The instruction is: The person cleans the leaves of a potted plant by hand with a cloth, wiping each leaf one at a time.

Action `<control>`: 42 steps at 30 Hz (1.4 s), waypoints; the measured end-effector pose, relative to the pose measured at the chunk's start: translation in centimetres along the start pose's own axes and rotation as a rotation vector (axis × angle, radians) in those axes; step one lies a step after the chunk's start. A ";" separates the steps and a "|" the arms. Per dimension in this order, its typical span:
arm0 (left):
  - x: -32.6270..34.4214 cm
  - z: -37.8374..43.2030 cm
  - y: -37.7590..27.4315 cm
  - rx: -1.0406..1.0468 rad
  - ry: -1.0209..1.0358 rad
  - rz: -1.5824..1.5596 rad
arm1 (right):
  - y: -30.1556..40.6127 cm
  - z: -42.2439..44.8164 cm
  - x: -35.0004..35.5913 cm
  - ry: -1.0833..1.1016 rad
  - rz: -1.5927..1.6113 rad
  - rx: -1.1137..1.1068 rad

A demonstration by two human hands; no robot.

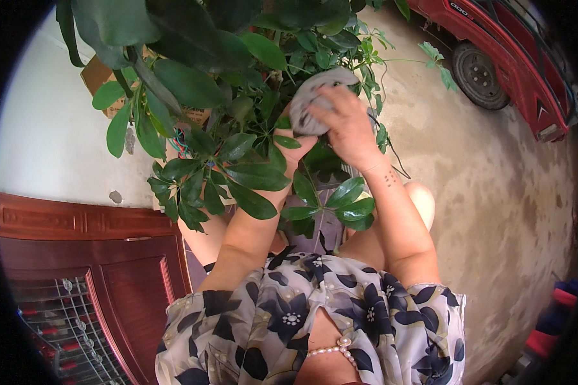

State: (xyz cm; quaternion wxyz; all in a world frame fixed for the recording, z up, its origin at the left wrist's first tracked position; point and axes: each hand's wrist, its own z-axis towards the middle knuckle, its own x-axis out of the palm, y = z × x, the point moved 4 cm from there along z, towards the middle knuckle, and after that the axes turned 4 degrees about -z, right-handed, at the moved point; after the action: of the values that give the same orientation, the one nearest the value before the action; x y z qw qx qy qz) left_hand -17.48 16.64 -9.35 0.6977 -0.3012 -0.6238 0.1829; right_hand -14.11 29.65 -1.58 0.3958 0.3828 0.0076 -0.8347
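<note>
A crumpled grey cloth (313,103) is up among the leaves of a green umbrella plant (257,176). My right hand (349,122) presses on the cloth from the right, its fingers bent over it and blurred. Just below the cloth is my left hand (296,144), reaching in under it. Small leaves and the cloth cover most of my left fingers, so their grip is hidden. Whether a leaf lies between the cloth and my left hand cannot be seen. Broad glossy leaves (188,82) hang close to the camera at the upper left.
A red vehicle (505,62) with a dark wheel (480,74) stands on the stained concrete floor (501,192) at upper right. A dark cable (399,161) lies right of the plant. Left are a cardboard box (96,79), a white wall (43,125) and a red-brown door (135,284).
</note>
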 end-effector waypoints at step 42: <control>21.1 -11.7 -13.2 0.683 0.536 1.434 | -7.4 -3.3 -1.6 -0.132 0.305 0.591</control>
State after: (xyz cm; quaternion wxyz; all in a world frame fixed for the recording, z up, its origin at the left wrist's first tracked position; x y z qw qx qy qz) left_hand -4.31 17.77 14.75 0.5898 -0.4302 -0.0046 0.6834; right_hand -16.31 36.81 -5.08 0.3877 0.4230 -0.3175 -0.7550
